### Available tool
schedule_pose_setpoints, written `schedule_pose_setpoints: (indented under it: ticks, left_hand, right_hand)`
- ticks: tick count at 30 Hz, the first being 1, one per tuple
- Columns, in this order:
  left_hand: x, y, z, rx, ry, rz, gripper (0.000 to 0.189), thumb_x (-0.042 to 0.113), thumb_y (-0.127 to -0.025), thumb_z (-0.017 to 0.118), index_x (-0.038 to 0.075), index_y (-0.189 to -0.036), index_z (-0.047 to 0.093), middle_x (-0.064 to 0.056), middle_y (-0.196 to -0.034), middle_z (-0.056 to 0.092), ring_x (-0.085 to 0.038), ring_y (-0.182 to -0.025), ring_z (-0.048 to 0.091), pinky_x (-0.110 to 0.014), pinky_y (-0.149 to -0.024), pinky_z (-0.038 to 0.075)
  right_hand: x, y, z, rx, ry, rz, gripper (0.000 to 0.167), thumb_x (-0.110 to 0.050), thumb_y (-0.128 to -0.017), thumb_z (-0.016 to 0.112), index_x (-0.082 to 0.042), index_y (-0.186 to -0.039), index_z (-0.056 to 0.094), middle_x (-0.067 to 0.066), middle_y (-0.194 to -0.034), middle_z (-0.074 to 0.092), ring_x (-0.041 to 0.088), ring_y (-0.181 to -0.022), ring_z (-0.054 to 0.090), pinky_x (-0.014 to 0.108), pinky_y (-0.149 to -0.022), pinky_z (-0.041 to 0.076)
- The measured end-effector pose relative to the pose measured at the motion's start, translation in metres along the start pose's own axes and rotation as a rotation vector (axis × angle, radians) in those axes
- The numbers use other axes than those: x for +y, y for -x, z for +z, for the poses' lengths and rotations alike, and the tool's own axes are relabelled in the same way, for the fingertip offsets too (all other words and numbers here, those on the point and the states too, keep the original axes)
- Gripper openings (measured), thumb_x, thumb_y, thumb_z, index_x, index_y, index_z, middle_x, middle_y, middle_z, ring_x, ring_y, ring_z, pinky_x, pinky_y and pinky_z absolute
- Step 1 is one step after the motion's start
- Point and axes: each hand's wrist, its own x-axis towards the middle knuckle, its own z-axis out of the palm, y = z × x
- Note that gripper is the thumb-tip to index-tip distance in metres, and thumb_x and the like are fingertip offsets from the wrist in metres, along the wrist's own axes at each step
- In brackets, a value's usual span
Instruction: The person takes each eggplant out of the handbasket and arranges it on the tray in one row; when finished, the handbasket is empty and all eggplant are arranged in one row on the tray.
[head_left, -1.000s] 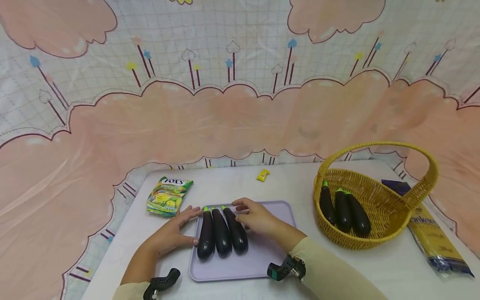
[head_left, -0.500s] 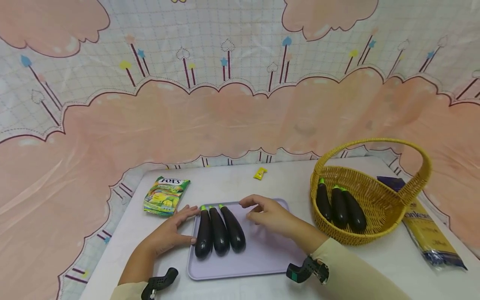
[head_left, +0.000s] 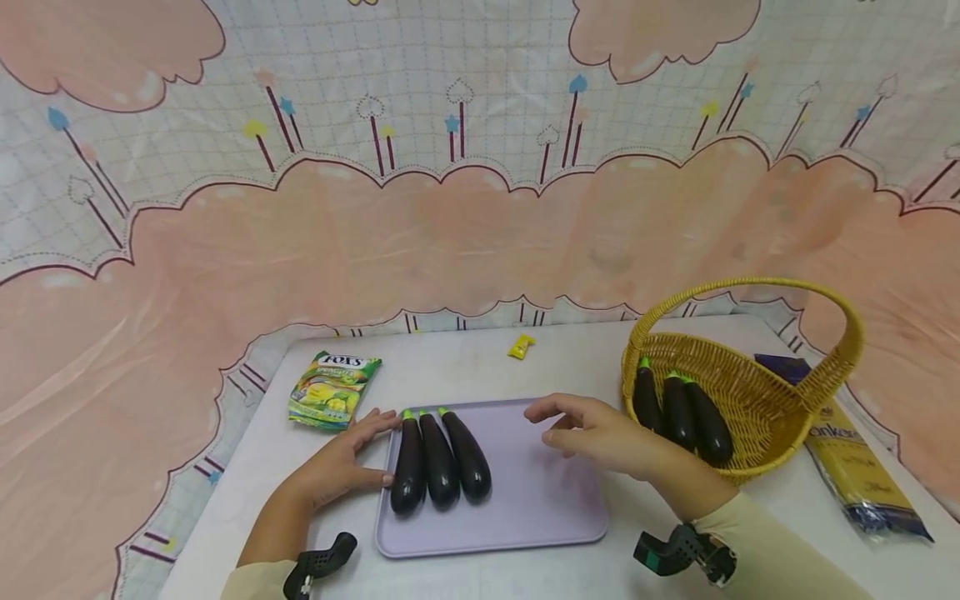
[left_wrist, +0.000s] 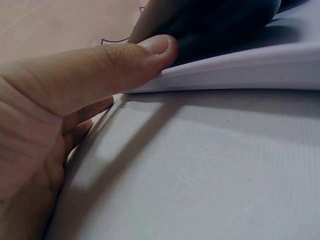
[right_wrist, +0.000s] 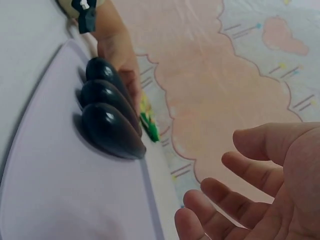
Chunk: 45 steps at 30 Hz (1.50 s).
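Three dark eggplants [head_left: 441, 462] with green stem ends lie side by side on the left part of a lilac tray [head_left: 536, 508]. My left hand [head_left: 341, 471] rests at the tray's left edge, fingers and thumb spread. In the left wrist view its thumb [left_wrist: 115, 65] lies on the tray rim, against or very near an eggplant [left_wrist: 225, 25]. My right hand [head_left: 592, 429], fingers loosely bent and holding nothing, hovers over the tray's right side. The right wrist view shows its fingers [right_wrist: 235, 200] apart from the eggplants [right_wrist: 112, 130].
At the right stands a yellow wicker basket [head_left: 772, 425] with a tall handle and three eggplants [head_left: 678, 412] inside. A gold-and-blue packet [head_left: 862, 467] lies beside it. Behind my left hand is a green FOX'S candy bag [head_left: 333, 392]. A small yellow wrapped candy [head_left: 521, 347] lies at the back.
My right hand has moved away from the rightmost eggplant, to the right across the tray towards the basket. My left hand and the eggplants have stayed in place.
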Motion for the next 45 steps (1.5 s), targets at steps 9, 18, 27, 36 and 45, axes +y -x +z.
schedule_pose_setpoints:
  ticks: [9,18,27,36,45]
  left_hand:
    - [0.001,0.002,0.000,-0.005,0.024,-0.023,0.093,0.023,-0.076,0.096,0.018,-0.159,0.053,-0.010,-0.173,0.035,-0.041,-0.164,0.008,-0.073,-0.125,0.000]
    - [0.001,-0.001,-0.001,-0.006,0.019,-0.004,0.094,0.024,-0.076,0.095,0.017,-0.159,0.052,-0.010,-0.173,0.034,-0.040,-0.164,0.007,-0.071,-0.126,0.001]
    - [0.001,-0.001,0.000,-0.010,0.027,-0.003,0.093,0.022,-0.076,0.095,0.016,-0.159,0.053,-0.012,-0.172,0.035,-0.042,-0.164,0.007,-0.073,-0.125,0.001]
    - [0.001,0.000,0.001,-0.011,0.040,-0.007,0.092,0.021,-0.077,0.095,0.016,-0.159,0.053,-0.011,-0.173,0.034,-0.041,-0.164,0.006,-0.072,-0.126,0.000]
    - [0.000,0.001,0.000,-0.008,0.030,-0.007,0.091,0.023,-0.077,0.095,0.017,-0.158,0.054,-0.011,-0.173,0.035,-0.040,-0.164,0.007,-0.072,-0.126,0.001]
  right_hand:
    - [0.004,0.030,-0.033,0.041,-0.038,0.056,0.039,-0.028,-0.106,0.067,-0.010,-0.141,0.064,0.013,-0.148,0.059,0.039,-0.129,0.060,0.041,-0.096,0.059]
    - [0.015,0.058,-0.062,0.155,-0.162,0.064,0.044,-0.026,-0.107,0.066,-0.001,-0.143,0.060,0.016,-0.144,0.061,0.032,-0.120,0.065,0.041,-0.098,0.061]
    - [0.026,0.076,-0.086,0.167,-0.199,0.027,0.043,-0.019,-0.111,0.059,0.006,-0.146,0.054,0.010,-0.145,0.061,0.029,-0.121,0.066,0.039,-0.096,0.061]
    - [0.038,0.089,-0.119,0.125,-0.198,-0.001,0.033,-0.014,-0.114,0.048,-0.005,-0.144,0.059,-0.003,-0.138,0.064,0.025,-0.118,0.066,0.038,-0.096,0.061]
    - [0.049,0.093,-0.147,0.103,-0.151,0.048,0.032,-0.015,-0.114,0.048,-0.015,-0.144,0.061,-0.007,-0.138,0.064,0.026,-0.120,0.065,0.035,-0.096,0.061]
